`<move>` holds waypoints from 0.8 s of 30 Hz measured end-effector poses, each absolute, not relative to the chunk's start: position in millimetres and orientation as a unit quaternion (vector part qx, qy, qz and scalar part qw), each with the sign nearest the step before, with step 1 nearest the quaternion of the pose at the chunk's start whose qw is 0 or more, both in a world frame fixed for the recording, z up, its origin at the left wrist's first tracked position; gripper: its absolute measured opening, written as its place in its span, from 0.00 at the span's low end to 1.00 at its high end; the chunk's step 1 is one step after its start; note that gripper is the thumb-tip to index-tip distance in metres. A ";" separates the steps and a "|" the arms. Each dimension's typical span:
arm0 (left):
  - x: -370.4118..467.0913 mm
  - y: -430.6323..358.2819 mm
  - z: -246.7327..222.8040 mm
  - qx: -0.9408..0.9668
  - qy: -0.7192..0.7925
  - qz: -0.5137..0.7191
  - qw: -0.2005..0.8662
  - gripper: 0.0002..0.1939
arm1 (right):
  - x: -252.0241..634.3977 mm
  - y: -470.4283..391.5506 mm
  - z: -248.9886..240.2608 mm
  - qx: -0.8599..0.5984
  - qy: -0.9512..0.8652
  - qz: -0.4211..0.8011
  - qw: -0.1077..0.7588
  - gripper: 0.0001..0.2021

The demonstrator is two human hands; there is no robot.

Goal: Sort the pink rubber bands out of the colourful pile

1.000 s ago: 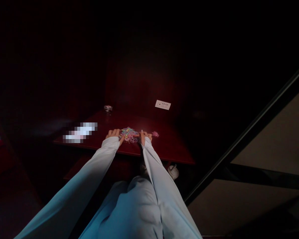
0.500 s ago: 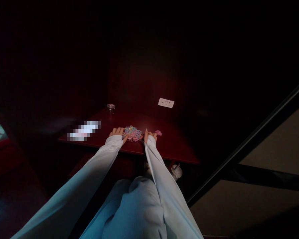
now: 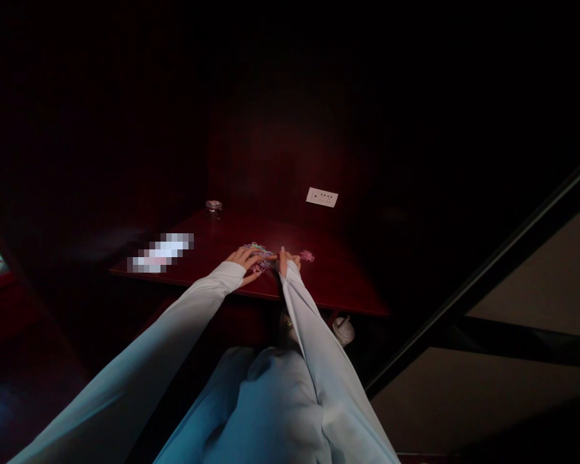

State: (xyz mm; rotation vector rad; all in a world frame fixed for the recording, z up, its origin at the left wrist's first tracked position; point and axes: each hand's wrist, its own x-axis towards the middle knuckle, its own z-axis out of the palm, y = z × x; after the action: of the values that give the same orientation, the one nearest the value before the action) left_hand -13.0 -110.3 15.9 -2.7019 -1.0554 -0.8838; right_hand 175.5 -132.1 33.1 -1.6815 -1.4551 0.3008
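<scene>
Head view: the dark red counter (image 3: 333, 283) sits in a dim corner and carries nearly everything. A bright pixelated patch (image 3: 162, 253) covers something flat near its left edge; what it hides cannot be told. The person's left hand (image 3: 244, 260) lies over the heap with fingers spread and the thumb held apart from them. The right hand (image 3: 289, 260) is just beside it, thumb up; whether its fingers pinch anything is too small to tell. A white socket panel (image 3: 321, 197) is on the wall behind, and a lidded cup with a straw (image 3: 343, 330) is below the counter's front edge. The multicoloured pile of small loops (image 3: 261, 265), probably elastic bands, lies on the counter under and around the left fingers, partly hidden by them. A clear lidded jar (image 3: 213, 209) stands at the back left, well apart. Smallest is the pink cluster (image 3: 308, 256), just right of the right hand. Progress looks early: only these pink loops lie separate, while the mixed pile seems to hold most of what is left.
</scene>
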 end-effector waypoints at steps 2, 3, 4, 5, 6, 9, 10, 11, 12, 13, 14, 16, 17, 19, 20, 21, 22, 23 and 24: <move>-12.3 -107.1 15.0 -0.903 -0.329 -0.272 0.052 0.17 | 177.5 -131.1 31.8 -0.678 -0.569 0.119 0.450 0.32; -11.9 -105.4 14.3 -0.906 -0.326 -0.264 0.051 0.16 | 178.8 -130.1 30.8 -0.679 -0.563 0.114 0.458 0.33; -11.4 -103.8 13.5 -0.907 -0.329 -0.259 0.049 0.15 | 180.2 -128.9 29.7 -0.678 -0.559 0.106 0.465 0.34; -11.0 -102.3 12.7 -0.904 -0.338 -0.258 0.047 0.15 | 181.5 -127.6 28.5 -0.677 -0.558 0.097 0.469 0.34; -10.6 -101.1 11.9 -0.899 -0.350 -0.258 0.046 0.15 | 182.6 -126.5 27.4 -0.676 -0.559 0.087 0.472 0.35; -10.3 -99.1 10.5 -0.889 -0.374 -0.260 0.038 0.17 | 183.3 -125.6 26.7 -0.678 -0.563 0.076 0.466 0.37; -10.4 -98.8 10.3 -0.888 -0.377 -0.260 0.035 0.18 | 182.8 -126.4 27.5 -0.683 -0.564 0.082 0.457 0.36; -10.6 -98.4 10.0 -0.887 -0.380 -0.260 0.033 0.19 | 181.9 -127.7 28.8 -0.687 -0.565 0.093 0.447 0.36; -10.7 -97.9 9.7 -0.884 -0.385 -0.262 0.032 0.20 | 180.9 -129.3 30.5 -0.692 -0.566 0.106 0.436 0.35; -10.9 -97.2 9.1 -0.881 -0.392 -0.265 0.033 0.21 | 179.8 -131.1 32.4 -0.696 -0.565 0.118 0.427 0.35; -11.2 -96.3 8.4 -0.877 -0.398 -0.269 0.036 0.22 | 178.7 -132.9 34.3 -0.699 -0.563 0.128 0.422 0.35; -11.8 -94.1 6.5 -0.872 -0.404 -0.273 0.044 0.25 | 176.8 -136.2 37.7 -0.700 -0.560 0.138 0.421 0.34; -12.1 -93.2 5.6 -0.869 -0.409 -0.273 0.047 0.26 | 176.1 -137.4 39.1 -0.700 -0.559 0.142 0.421 0.34; -12.9 -92.7 4.8 -0.864 -0.420 -0.274 0.049 0.27 | 174.8 -139.0 41.1 -0.701 -0.556 0.148 0.422 0.34; -13.2 -93.2 5.0 -0.860 -0.426 -0.276 0.050 0.27 | 174.2 -139.5 41.7 -0.702 -0.553 0.150 0.422 0.34; -13.5 -94.3 5.6 -0.856 -0.432 -0.281 0.051 0.28 | 173.8 -139.7 42.3 -0.703 -0.551 0.152 0.423 0.34; -13.7 -95.8 6.6 -0.851 -0.437 -0.286 0.050 0.28 | 173.5 -139.8 42.7 -0.704 -0.548 0.153 0.425 0.33; -13.9 -97.5 7.8 -0.848 -0.441 -0.290 0.049 0.28 | 173.2 -139.9 43.1 -0.704 -0.548 0.152 0.427 0.33; -14.0 -99.2 9.1 -0.845 -0.445 -0.293 0.046 0.29 | 173.1 -139.8 43.3 -0.703 -0.549 0.150 0.426 0.33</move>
State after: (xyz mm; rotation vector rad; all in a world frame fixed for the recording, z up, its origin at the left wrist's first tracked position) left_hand -14.0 -99.2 9.1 -2.5791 -1.3570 -0.8955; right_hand 173.1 -139.8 43.3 -1.7582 -1.3715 0.3748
